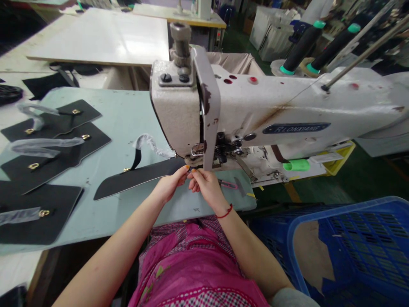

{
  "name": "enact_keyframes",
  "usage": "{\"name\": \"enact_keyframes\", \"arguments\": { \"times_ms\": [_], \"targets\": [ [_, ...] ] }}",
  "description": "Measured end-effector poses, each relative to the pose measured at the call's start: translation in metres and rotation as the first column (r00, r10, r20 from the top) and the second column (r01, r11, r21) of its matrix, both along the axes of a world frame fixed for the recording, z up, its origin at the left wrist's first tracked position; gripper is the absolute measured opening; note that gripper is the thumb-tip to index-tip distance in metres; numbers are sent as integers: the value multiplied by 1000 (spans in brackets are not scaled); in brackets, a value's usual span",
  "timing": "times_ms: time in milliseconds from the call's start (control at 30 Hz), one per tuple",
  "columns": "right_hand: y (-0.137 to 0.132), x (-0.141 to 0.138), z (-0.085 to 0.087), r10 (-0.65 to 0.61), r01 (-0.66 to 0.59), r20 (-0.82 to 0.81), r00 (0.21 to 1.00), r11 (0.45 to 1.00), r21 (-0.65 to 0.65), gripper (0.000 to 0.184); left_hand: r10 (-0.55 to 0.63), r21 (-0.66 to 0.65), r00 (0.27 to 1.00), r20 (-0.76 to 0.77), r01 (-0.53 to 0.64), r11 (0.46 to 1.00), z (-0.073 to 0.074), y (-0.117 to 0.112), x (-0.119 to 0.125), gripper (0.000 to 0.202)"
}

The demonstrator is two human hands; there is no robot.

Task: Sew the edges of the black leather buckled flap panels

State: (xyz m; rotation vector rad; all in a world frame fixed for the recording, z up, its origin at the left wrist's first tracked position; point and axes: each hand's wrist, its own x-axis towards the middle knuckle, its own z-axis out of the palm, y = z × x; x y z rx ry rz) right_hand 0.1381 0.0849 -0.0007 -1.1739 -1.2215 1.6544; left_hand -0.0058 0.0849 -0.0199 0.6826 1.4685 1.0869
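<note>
A white industrial sewing machine (255, 111) stands on a pale green table (128, 119). A black leather panel (137, 177) with a gold ring and a plastic-wrapped strap lies under the machine's head. My left hand (169, 183) pinches the panel's right edge just below the needle area. My right hand (207, 185), with a red string bracelet at the wrist, pinches the same edge beside it, fingertips touching the left hand's. The needle itself is hidden behind the machine's face plate.
Several finished black panels (54, 147) with gold rings lie stacked at the table's left. A blue plastic crate (351, 238) stands at the right. Two black thread cones (303, 44) sit behind the machine. Pink scissors (228, 184) lie by my right hand.
</note>
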Motion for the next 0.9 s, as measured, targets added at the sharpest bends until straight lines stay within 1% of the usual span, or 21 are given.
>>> {"name": "enact_keyframes", "arguments": {
  "times_ms": [133, 233, 333, 500, 633, 767, 833, 900],
  "targets": [
    [-1, 0, -1, 4, -4, -4, 1000, 1000, 8, 41, -117, -11, 990, 79, 118, 993, -2, 1, -6, 46],
    [-5, 0, -2, 6, -6, -16, 1000, 1000, 0, 42, -144, 14, 985, 96, 143, 990, -5, 4, -8, 47],
    [-10, 1, -5, 23, -24, -27, 999, 999, -21, 42, -129, 4, 988, 82, 129, 992, -4, 7, -9, 46],
    [-18, 2, -13, 59, -60, -28, 998, 997, -41, 41, -101, -10, 994, 51, 102, 995, 2, 13, -9, 43],
    [-22, 1, -17, 77, -79, -35, 996, 995, -56, 40, -134, 25, 987, 84, 133, 991, 5, 16, -9, 43],
    [-26, -1, -17, 91, -93, -34, 995, 993, -70, 40, -145, 56, 984, 107, 140, 989, 4, 15, -7, 44],
    [-27, -1, -17, 95, -97, -31, 995, 992, -75, 40, -119, 73, 987, 111, 111, 991, 1, 13, -5, 44],
    [-29, -1, -18, 97, -99, -32, 995, 992, -76, 41, -60, 86, 992, 112, 50, 995, -2, 10, -1, 42]
  ]
}}
